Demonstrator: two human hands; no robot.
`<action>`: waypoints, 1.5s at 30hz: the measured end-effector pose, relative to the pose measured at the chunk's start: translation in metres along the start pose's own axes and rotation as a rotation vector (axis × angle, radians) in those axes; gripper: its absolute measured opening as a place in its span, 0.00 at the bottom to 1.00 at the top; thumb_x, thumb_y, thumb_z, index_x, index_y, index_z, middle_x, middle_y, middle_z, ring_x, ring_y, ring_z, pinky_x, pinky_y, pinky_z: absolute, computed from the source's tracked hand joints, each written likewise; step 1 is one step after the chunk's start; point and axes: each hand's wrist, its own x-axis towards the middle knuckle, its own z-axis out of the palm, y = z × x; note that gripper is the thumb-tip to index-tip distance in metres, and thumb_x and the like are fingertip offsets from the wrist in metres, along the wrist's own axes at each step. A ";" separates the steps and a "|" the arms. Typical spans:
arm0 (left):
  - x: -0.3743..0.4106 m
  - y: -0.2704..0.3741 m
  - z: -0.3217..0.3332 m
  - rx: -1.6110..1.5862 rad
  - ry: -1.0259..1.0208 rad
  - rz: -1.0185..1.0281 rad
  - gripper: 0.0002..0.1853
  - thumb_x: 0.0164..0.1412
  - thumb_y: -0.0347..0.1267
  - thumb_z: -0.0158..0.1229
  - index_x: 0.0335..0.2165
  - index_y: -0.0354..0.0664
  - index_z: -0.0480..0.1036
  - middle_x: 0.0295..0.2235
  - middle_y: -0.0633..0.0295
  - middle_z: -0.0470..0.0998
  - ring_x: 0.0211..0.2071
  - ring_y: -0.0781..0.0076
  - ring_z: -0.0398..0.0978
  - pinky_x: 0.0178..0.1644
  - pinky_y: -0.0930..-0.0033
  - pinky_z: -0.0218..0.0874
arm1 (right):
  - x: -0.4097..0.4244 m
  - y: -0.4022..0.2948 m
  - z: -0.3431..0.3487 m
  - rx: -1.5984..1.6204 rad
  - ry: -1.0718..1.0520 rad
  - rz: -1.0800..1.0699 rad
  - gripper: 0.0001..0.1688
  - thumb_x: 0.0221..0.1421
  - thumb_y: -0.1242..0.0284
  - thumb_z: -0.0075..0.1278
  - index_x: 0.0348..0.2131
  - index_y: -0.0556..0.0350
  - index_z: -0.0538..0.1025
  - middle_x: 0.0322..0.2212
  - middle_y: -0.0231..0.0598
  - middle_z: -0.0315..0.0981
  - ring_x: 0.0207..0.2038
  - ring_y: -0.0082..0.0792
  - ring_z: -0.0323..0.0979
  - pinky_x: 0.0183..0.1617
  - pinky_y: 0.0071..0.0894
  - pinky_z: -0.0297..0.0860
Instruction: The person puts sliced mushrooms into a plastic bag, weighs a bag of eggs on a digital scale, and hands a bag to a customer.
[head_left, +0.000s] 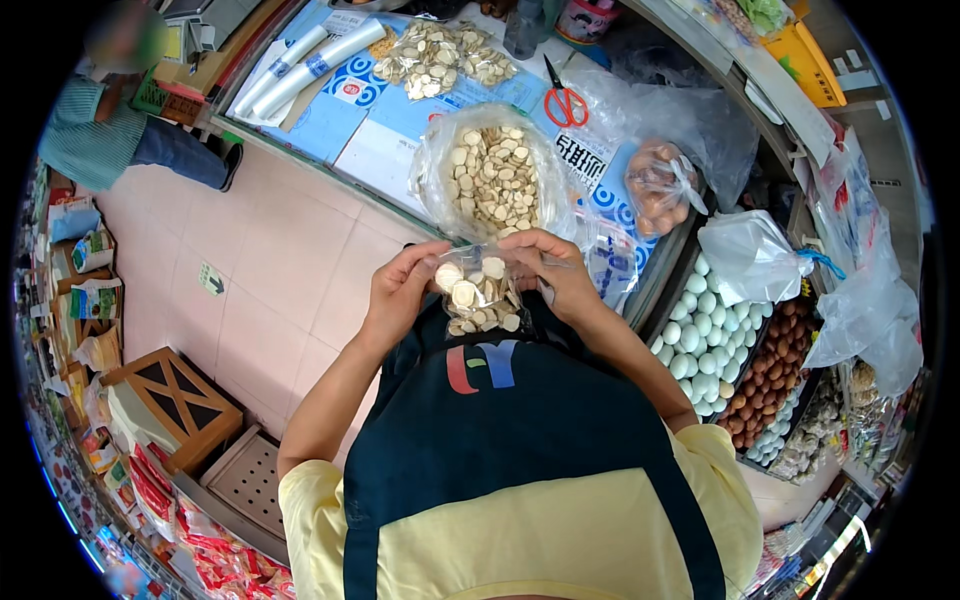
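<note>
Between my hands, close to my apron, hangs a small clear plastic bag of pale dried slices (484, 300). My left hand (405, 285) pinches its upper left edge between thumb and fingers. The upper right edge is gripped by my right hand (551, 266). Just beyond them, a large open clear bag (427, 169) full of similar dried slices (495, 176) stands at the counter's edge. Red-handled scissors (566, 105) lie behind it on the right. Farther back are filled bags of slices (431, 56).
Rolls of plastic bags (319, 67) lie at the counter's back left. On the right are a tied bag of brown eggs (660, 187), loose plastic bags (667, 112) and trays of pale eggs (705, 322) and brown eggs (772, 367). Another person (97, 135) is at the far left.
</note>
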 end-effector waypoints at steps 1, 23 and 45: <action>0.002 -0.004 -0.001 -0.021 0.003 -0.004 0.12 0.66 0.31 0.47 0.44 0.41 0.74 0.28 0.72 0.75 0.17 0.92 0.58 0.18 0.86 0.46 | 0.000 0.001 0.000 0.019 0.005 -0.001 0.11 0.63 0.67 0.47 0.41 0.50 0.76 0.34 0.27 0.75 0.34 0.18 0.71 0.35 0.18 0.68; 0.007 -0.010 0.010 0.162 0.090 0.313 0.09 0.65 0.24 0.45 0.41 0.36 0.70 0.32 0.64 0.76 0.32 0.85 0.69 0.36 0.82 0.62 | 0.003 -0.001 0.001 -0.190 -0.162 0.217 0.23 0.56 0.66 0.57 0.48 0.59 0.71 0.32 0.30 0.74 0.32 0.19 0.69 0.34 0.19 0.67; 0.090 0.057 -0.021 -0.055 0.112 -0.110 0.23 0.68 0.47 0.41 0.43 0.37 0.69 0.32 0.62 0.75 0.20 0.83 0.65 0.19 0.82 0.49 | 0.105 -0.089 0.037 0.243 0.215 -0.185 0.23 0.58 0.62 0.54 0.48 0.55 0.68 0.37 0.33 0.71 0.35 0.27 0.74 0.37 0.30 0.75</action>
